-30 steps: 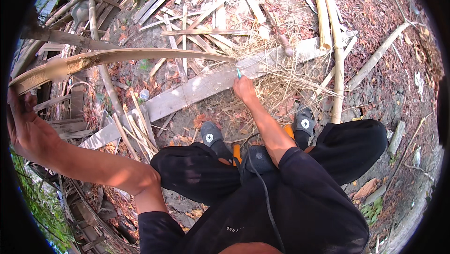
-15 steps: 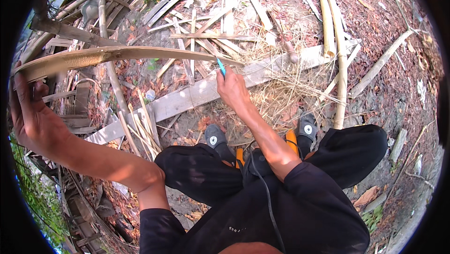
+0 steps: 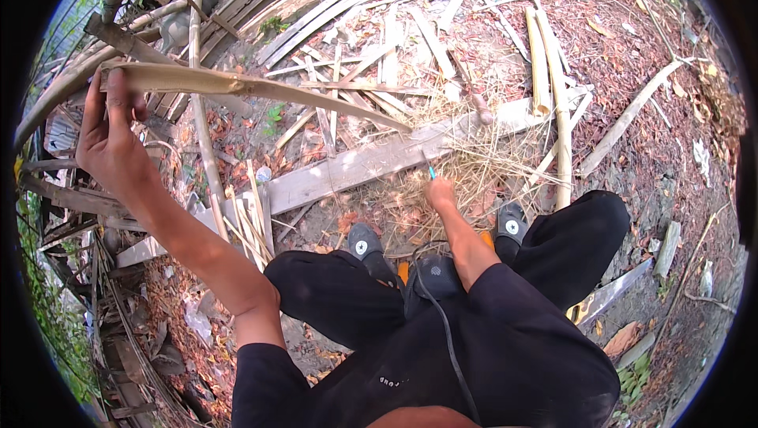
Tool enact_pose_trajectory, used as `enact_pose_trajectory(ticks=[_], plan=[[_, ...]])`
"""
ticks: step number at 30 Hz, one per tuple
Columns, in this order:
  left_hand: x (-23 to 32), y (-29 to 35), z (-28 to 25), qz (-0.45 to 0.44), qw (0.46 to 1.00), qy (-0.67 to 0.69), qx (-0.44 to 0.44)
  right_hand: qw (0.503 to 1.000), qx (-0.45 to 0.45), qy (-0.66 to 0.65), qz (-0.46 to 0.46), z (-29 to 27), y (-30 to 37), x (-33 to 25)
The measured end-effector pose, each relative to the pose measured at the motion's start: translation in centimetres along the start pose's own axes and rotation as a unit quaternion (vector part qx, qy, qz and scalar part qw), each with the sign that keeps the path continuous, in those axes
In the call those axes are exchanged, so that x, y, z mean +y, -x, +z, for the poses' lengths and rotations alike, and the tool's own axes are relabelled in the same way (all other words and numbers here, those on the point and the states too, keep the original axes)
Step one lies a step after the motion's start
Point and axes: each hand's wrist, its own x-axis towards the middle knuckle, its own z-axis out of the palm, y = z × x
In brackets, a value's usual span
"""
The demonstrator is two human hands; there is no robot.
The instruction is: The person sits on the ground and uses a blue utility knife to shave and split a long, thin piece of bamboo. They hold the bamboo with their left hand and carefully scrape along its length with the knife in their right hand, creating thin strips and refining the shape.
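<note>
My left hand point(image 3: 118, 148) is raised at the left, its fingers closed on one end of a long split bamboo strip point(image 3: 268, 88). The strip slants away to the right, and its far tip comes down by a flat wooden plank point(image 3: 347, 169). My right hand point(image 3: 443, 193) is wrapped around a small knife point(image 3: 431, 170) with a light blue handle. Its thin dark blade points up toward the plank, apart from the strip. Most of the handle is hidden inside my fist.
Thin shavings point(image 3: 493, 148) are heaped over the plank's right part. A brown wooden handle point(image 3: 481, 109) lies there. Bamboo poles point(image 3: 557, 104) lie to the right, cut slats point(image 3: 379, 61) beyond. A handsaw point(image 3: 612, 295) rests by my right leg. A cable point(image 3: 448, 333) hangs down my front.
My left hand has shifted right and slightly up with the bamboo strip. The knife in my right hand has moved off the strip, toward me and to the right. The handsaw has come into sight.
</note>
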Motion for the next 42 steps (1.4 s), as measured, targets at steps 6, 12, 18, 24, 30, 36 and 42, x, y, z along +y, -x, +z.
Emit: enact_pose_trajectory(ticks=[6, 12, 18, 24, 30, 36, 42], plan=[[-0.2, 0.1, -1.7, 0.008, 1.000, 0.015, 0.014, 0.984, 0.022, -0.170, -0.042, -4.9, 4.8, -5.5], [0.4, 0.4, -1.1, 0.072, 0.997, 0.022, -0.018, 0.962, 0.011, -0.210, -0.174, -14.9, 10.7, -18.4], [-0.3, 0.2, 0.6, 0.072, 0.996, 0.046, -0.015, 0.987, 0.007, -0.008, -0.163, -2.9, 3.8, -3.1], [-1.3, -1.4, -3.4, 0.115, 0.991, 0.039, -0.052, 0.956, 0.032, -0.239, -0.170, -11.9, 10.4, -15.2], [-1.7, -1.5, -1.3, 0.106, 0.993, 0.029, -0.039, 0.982, -0.014, -0.184, -0.031, -5.9, 2.9, -10.2], [-2.8, -2.6, -5.1, 0.118, 0.989, 0.049, -0.080, 0.970, 0.018, -0.217, -0.106, -6.6, 4.5, -12.6], [-2.2, -1.9, -3.2, 0.114, 0.992, 0.028, -0.042, 0.990, -0.013, -0.142, -0.019, -2.6, -1.0, -8.8]])
